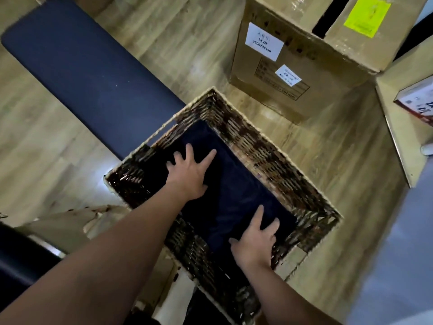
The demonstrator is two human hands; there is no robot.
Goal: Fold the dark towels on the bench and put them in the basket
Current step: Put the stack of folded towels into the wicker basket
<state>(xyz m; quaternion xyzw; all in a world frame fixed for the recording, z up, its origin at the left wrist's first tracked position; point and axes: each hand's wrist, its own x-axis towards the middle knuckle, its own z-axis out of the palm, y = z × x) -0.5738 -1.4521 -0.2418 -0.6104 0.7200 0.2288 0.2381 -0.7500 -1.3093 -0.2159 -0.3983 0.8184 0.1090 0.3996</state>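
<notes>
Both grips are released: the left hand (187, 172) lies flat with fingers spread on the folded dark towel (236, 191), and the right hand (254, 242) lies flat on the same towel nearer the person, fingers straight and pressing down, not curled round anything. That towel sits inside the wicker basket (264, 148), filling most of its floor; its long axis runs with the basket's long side, from the far-left corner toward the near-right corner. The left hand rests toward the far end of this axis and the right toward the near end, so the towel lies directly under both palms. Judging by this, the placing step looks nearly done and the hands need only lift straight up to clear the rim. To the left, touching the basket's corner, is the dark padded worktop (77, 71), which shows no towel on its visible part. Beyond the basket stands a cardboard box (304, 66) on the wooden floor (339, 148).
</notes>
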